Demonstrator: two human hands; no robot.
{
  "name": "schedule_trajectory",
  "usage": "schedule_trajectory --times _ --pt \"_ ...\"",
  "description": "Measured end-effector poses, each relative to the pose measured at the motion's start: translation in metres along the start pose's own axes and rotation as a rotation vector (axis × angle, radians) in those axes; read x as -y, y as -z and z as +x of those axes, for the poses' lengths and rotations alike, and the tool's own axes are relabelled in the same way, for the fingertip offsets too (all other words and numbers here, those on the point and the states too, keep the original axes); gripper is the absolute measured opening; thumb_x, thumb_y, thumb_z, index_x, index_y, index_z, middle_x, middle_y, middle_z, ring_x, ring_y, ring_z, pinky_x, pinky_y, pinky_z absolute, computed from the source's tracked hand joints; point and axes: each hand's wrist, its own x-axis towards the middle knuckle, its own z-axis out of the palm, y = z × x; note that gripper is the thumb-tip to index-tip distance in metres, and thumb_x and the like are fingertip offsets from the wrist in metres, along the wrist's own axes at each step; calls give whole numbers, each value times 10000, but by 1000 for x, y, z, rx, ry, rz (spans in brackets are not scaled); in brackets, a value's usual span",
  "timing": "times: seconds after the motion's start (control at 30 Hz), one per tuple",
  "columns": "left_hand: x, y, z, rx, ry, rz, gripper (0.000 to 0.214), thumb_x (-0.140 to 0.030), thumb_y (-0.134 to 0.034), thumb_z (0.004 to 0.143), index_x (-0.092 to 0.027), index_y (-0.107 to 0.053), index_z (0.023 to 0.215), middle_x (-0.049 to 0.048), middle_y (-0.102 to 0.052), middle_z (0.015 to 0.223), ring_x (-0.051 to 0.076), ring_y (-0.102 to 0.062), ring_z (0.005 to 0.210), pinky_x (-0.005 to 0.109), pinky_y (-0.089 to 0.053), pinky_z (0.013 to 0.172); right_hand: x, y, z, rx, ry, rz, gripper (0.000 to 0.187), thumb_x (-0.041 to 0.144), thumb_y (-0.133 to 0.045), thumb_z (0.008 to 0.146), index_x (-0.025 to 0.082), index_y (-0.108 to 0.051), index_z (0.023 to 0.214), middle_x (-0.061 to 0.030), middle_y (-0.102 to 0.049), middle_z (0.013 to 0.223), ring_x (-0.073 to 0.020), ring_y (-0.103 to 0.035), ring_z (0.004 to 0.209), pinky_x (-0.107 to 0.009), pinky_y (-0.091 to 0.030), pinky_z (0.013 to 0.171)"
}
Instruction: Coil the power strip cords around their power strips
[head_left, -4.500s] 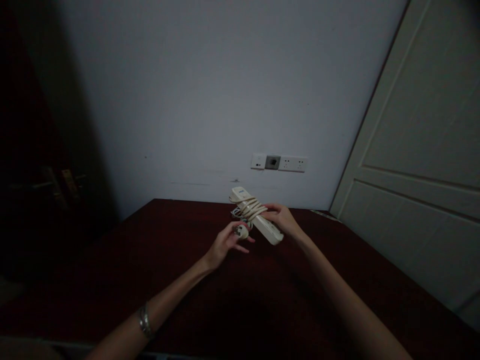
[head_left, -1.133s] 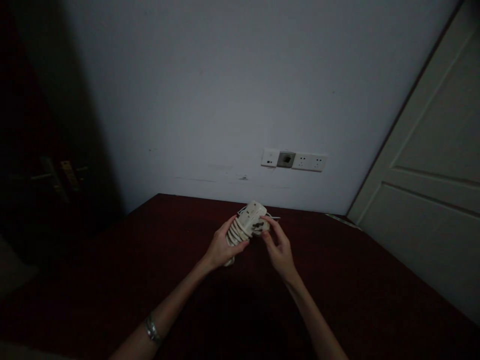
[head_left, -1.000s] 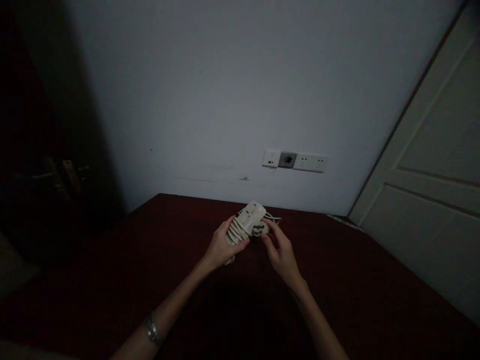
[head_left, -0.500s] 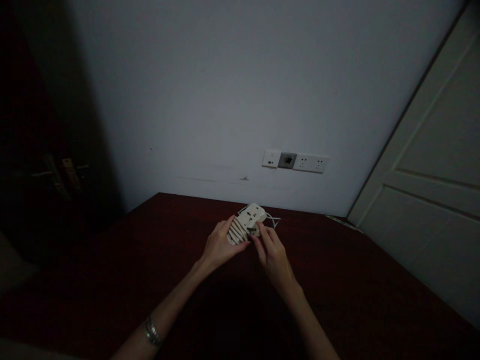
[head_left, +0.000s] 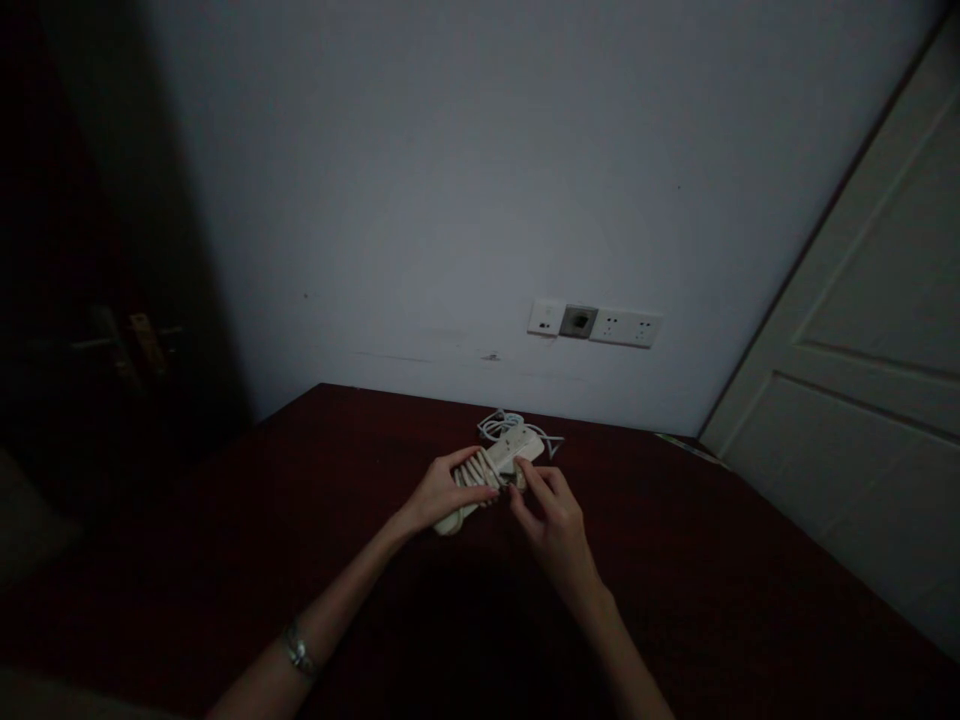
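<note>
A cream power strip [head_left: 491, 473] with its cord wound around it lies low over the dark red table [head_left: 300, 520]. My left hand [head_left: 442, 492] is wrapped around the strip's middle, fingers over the coils. My right hand [head_left: 551, 515] pinches at the strip's far end, where the plug seems to be; the plug itself is mostly hidden by my fingers. A thin white cable [head_left: 504, 424] lies in loose loops on the table just behind the strip.
A row of wall sockets [head_left: 596, 325] sits on the pale wall above the table's far edge. A white panelled door [head_left: 862, 380] stands at the right. At the left, a dark door with a handle [head_left: 127, 345] is in shadow.
The strip has passed from my right hand to my left and has come down toward the table. My right hand has moved onto its far end.
</note>
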Motion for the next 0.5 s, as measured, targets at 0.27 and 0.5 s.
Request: schedule_trajectory --times 0.27,0.5 --pt "5 -2 0 16 0 47 749 -384 -741 589 -86 -492 1229 107 -606 1129 230 -567 991 322 -452 864 -10 3 3 121 15 -2 375 191 -463 857 146 -493 1228 -95 -501 907 -170 -537 820 -313 -487 744" --pt "12 1 0 24 29 100 806 -405 -748 567 -58 -484 1244 144 -587 1159 251 -559 1025 334 -437 893 -8 10 9 242 48 -41 353 203 -461 852 140 -525 1193 -102 -513 903 -175 -542 801 -332 -505 742"
